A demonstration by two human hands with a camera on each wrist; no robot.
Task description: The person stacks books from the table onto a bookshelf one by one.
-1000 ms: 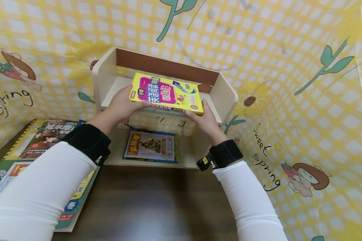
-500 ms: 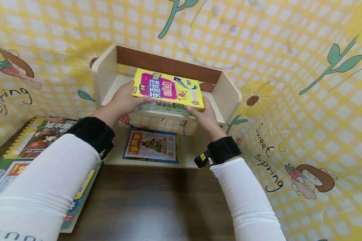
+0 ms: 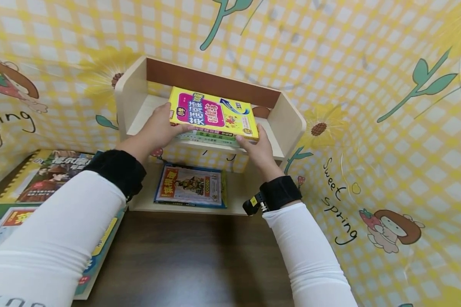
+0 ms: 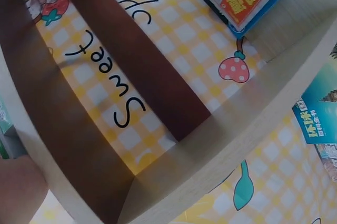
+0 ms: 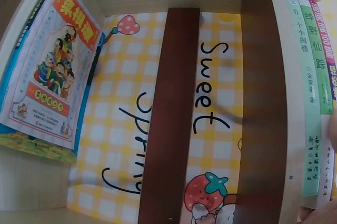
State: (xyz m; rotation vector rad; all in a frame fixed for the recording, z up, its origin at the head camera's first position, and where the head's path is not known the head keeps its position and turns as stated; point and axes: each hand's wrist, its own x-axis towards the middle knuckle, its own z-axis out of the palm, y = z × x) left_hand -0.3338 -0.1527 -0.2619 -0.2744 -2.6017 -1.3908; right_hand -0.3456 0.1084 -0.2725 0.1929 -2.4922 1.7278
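Checked backdrop (image 3: 330, 55), books (image 3: 215, 113) between hands (image 3: 157, 128) (image 3: 260, 149).

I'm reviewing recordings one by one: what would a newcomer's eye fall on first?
Probably the bright yellow rectangular book with a pink panel, atop green-spined books, gripped between the left hand and right hand at the upper level of the pale wooden shelf. Next, perhaps the yellow-and-white checked backdrop behind it.

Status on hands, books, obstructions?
Left hand and right hand gripping opposite ends of book stack, yellow book on top. Stack at upper shelf, contact unclear. No obstruction seen.
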